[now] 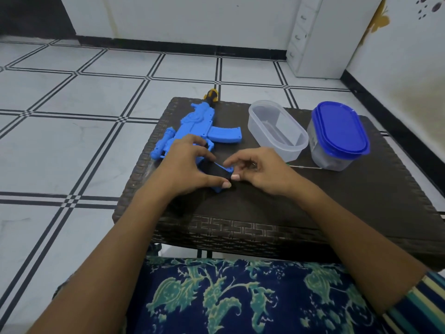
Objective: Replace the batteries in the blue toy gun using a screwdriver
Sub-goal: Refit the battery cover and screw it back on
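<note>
Our blue plastic toy gun lies on the dark woven bench, long axis running away from us, its grip jutting back between our hands: the left hand clasps it, the right hand curls fingers against its end, whether pinching we cannot tell.

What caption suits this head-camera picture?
Left hand and right hand hold the handle of the blue toy gun on a wicker table, beside a clear tub and a blue-lidded tub.
</note>
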{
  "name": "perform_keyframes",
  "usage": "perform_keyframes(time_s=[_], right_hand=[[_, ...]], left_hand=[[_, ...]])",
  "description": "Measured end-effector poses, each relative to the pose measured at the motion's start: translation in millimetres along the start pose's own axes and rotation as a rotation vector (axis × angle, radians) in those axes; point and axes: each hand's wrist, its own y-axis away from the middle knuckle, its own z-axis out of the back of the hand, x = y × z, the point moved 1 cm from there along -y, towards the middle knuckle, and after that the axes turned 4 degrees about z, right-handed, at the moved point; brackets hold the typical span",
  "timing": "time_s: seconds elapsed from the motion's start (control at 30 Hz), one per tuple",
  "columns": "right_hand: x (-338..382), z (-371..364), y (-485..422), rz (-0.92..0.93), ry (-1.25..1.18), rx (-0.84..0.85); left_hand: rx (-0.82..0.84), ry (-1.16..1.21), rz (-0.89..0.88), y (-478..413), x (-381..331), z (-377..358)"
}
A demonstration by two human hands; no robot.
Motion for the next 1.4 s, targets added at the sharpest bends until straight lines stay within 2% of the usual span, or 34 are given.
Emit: perform_keyframes(time_s=[0.17, 0.27, 0.47, 0.7, 1.03, 1.13, 1.27, 1.33, 1.4], right_hand=[[1, -4, -2, -0.005, 0.048, 0.089], [3, -7, -5, -0.034, 0.069, 0.070], [3, -3, -12, -0.078, 0.041, 0.058], [3, 1, -6, -0.123, -0.108, 0.096], [-4, -7, -9, -0.087, -0.085, -0.010], [-1, -5, -8, -0.118, -0.094, 0.010], [12, 0, -4, -0.124, 0.095, 0.086], [18, 8, 2, -0.130, 0.177, 0.037], [23, 21, 11, -0.142, 0.273, -0.076]], left_hand=[[-0.022, -0.118, 0.030, 3, -5, -2], [-0.012, -0.086, 0.113, 2, -5, -5], [-0.006, -0.148, 0.161, -1, -15, -5], [0.004, -0.192, 0.146, 5, -19, -4], [-0.054, -0.282, 0.070, 1, -17, -7], [-0.059, -0.272, 0.069, -2, -15, -8], [-0.004, -0.277, 0.125, 0, -13, -5], [-0.024, -0.342, 0.131, 4, -17, -5], [-0.145, -0.381, 0.116, 6, -26, -6]])
